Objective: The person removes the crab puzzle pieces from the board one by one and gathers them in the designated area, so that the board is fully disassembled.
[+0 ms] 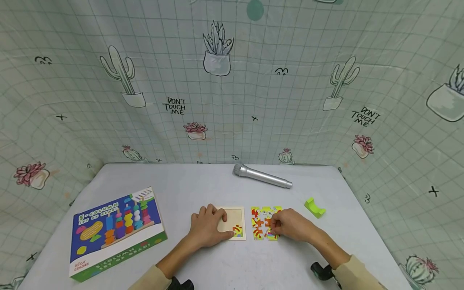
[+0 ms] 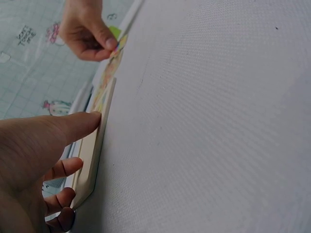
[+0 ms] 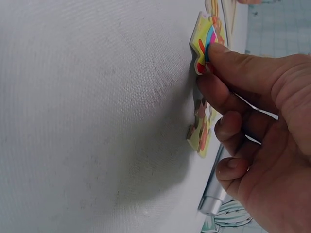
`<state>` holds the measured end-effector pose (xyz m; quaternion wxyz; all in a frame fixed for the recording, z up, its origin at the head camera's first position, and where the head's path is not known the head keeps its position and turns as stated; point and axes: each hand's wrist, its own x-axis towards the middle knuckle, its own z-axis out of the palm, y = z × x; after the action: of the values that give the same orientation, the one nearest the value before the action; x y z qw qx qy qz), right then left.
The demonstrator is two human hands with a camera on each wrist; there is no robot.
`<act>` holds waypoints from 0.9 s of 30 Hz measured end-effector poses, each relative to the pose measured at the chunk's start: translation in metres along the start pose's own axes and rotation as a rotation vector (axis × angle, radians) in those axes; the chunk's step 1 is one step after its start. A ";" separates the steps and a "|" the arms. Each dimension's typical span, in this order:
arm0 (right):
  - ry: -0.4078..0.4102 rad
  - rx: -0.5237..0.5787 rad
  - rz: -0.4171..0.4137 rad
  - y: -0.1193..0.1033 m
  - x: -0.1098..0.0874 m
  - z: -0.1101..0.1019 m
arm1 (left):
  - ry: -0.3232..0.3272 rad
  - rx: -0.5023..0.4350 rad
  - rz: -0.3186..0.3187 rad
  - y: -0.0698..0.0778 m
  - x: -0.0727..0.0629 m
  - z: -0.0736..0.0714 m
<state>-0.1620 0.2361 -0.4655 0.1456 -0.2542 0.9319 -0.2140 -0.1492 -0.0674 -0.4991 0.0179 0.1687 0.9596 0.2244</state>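
Note:
A pale wooden puzzle tray [image 1: 230, 208] lies at the middle of the table, with one yellow and red piece [image 1: 237, 230] in its near right corner. My left hand [image 1: 208, 226] rests across the tray's left side, thumb straight at that corner piece and fingers loosely bent by the far left edge. To the right of the tray, several yellow, red and orange puzzle pieces [image 1: 257, 222] lie grouped. Over their near right side, my right hand [image 1: 294, 225] pinches a puzzle piece [image 3: 199, 42] between thumb and index finger; its other fingers are curled underneath.
On the left stands a blue and green bead-set box [image 1: 117, 231]. A silver microphone [image 1: 262, 175] lies behind the pieces. The bright green curved block [image 1: 314, 208] sits to the right, beyond my right hand. Patterned cloth [image 1: 232, 92] hangs behind the table.

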 end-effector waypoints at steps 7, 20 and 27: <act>0.000 -0.019 0.014 -0.005 0.001 0.001 | 0.003 0.000 -0.002 0.001 -0.001 -0.001; 0.031 -0.024 0.003 -0.004 0.001 0.004 | 0.006 -0.016 0.002 0.001 -0.001 -0.001; 0.066 0.002 0.058 -0.002 -0.002 -0.003 | 0.003 -0.018 0.002 0.001 -0.001 -0.001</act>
<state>-0.1601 0.2364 -0.4617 0.1214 -0.2198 0.9429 -0.2190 -0.1482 -0.0672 -0.4975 0.0176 0.1690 0.9575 0.2331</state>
